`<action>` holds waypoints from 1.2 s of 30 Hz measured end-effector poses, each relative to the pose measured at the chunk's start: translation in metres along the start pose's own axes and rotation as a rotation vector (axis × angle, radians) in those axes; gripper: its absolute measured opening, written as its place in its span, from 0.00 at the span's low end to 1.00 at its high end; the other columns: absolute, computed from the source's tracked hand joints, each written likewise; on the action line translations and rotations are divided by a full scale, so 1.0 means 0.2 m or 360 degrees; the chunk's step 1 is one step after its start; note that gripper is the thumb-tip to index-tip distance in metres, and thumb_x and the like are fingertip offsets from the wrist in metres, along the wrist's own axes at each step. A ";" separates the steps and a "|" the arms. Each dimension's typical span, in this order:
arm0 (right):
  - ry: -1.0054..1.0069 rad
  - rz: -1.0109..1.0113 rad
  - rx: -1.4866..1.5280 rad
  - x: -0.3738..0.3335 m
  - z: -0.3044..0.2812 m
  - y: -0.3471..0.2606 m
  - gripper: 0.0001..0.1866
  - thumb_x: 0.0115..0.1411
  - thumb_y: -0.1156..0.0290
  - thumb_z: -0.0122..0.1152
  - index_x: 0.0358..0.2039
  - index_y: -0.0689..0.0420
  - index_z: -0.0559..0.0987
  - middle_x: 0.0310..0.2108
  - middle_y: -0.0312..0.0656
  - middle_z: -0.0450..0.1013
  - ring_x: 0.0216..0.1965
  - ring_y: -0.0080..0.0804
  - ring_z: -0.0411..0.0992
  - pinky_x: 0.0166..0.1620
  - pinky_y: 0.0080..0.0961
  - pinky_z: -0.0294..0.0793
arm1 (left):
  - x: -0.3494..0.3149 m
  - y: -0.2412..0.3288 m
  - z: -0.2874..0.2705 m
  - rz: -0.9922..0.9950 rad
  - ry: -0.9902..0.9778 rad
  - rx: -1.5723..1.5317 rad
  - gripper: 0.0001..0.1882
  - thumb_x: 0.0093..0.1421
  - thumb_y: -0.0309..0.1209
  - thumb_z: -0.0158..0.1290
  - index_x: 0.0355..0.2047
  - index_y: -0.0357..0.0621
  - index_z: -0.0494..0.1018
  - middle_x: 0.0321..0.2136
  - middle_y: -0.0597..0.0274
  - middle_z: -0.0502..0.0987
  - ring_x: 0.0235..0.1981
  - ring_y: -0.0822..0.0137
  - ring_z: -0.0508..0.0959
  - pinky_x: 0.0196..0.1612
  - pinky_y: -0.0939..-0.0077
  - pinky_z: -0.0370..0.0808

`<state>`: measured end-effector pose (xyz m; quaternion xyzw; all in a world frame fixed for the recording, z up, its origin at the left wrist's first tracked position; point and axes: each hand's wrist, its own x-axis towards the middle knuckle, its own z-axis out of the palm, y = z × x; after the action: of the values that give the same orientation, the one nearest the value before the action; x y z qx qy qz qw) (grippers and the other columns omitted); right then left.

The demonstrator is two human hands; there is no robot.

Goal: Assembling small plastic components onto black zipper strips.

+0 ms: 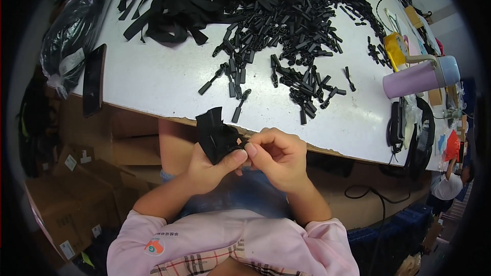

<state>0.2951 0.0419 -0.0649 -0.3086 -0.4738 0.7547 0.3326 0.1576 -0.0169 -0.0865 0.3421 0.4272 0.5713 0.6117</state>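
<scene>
My left hand point(212, 167) is closed round a small bunch of black zipper tape strips point(210, 132), which fan up past the thumb. Thumb and fingers of my right hand point(279, 157) pinch together right at the left thumb tip, where a small dark bit shows between the two hands. What exactly the right fingers grip is too covered to make out. Both hands are over my lap, just off the table's front edge. Beyond them, loose black zipper sliders with long pull tabs point(307, 92) lie scattered on the white table point(169, 82).
A large heap of sliders point(286, 20) and a pile of black strips point(179, 0) cover the far side. A dark phone point(94, 79) lies at the left edge, beside a plastic bag point(76, 25). A purple bottle point(411, 79) is at the right. Cardboard boxes point(76, 204) stand at lower left.
</scene>
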 end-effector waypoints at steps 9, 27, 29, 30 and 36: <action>0.0025 -0.0183 -0.0090 0.02 0.00 0.09 0.03 0.50 0.78 0.52 0.21 0.64 0.70 0.16 0.35 0.67 0.15 0.12 0.62 0.18 0.08 0.59 | 0.03 0.01 -0.06 0.0958 0.0091 0.1005 0.10 0.45 0.21 0.54 0.30 0.39 0.69 0.22 0.63 0.71 0.23 0.73 0.71 0.23 0.82 0.67; 0.0753 -0.1248 -0.2620 0.24 -0.16 0.03 0.11 0.40 0.68 0.58 0.27 0.57 0.73 0.29 0.38 0.66 0.28 0.31 0.62 0.32 0.26 0.57 | 0.04 0.01 0.00 -0.0027 0.0297 0.0020 0.11 0.53 0.31 0.50 0.32 0.37 0.67 0.19 0.66 0.68 0.15 0.79 0.67 0.16 0.86 0.65; 0.0752 -0.1281 -0.2624 0.23 -0.17 0.03 0.11 0.40 0.68 0.58 0.26 0.57 0.73 0.28 0.38 0.66 0.28 0.31 0.62 0.32 0.27 0.57 | 0.04 0.01 0.00 -0.0039 0.0289 0.0031 0.11 0.53 0.32 0.50 0.32 0.37 0.67 0.19 0.67 0.68 0.15 0.80 0.66 0.16 0.86 0.65; 0.0750 -0.1247 -0.2642 0.24 -0.18 0.03 0.10 0.40 0.69 0.58 0.26 0.56 0.73 0.28 0.37 0.66 0.28 0.31 0.62 0.32 0.27 0.56 | 0.04 0.00 0.01 -0.0047 0.0290 0.0028 0.11 0.53 0.32 0.50 0.32 0.37 0.67 0.20 0.68 0.68 0.16 0.81 0.66 0.16 0.87 0.65; 0.0711 -0.1298 -0.2578 0.25 -0.18 0.01 0.09 0.39 0.73 0.59 0.25 0.56 0.73 0.27 0.37 0.66 0.27 0.32 0.62 0.32 0.27 0.56 | 0.05 -0.02 0.02 0.0016 0.0371 0.0063 0.10 0.52 0.29 0.50 0.31 0.36 0.65 0.17 0.64 0.67 0.10 0.77 0.65 0.12 0.86 0.62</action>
<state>0.2922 0.0993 -0.0881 -0.3942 -0.8524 -0.0575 0.3387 0.1619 -0.0081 -0.0898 0.2875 0.5050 0.6018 0.5479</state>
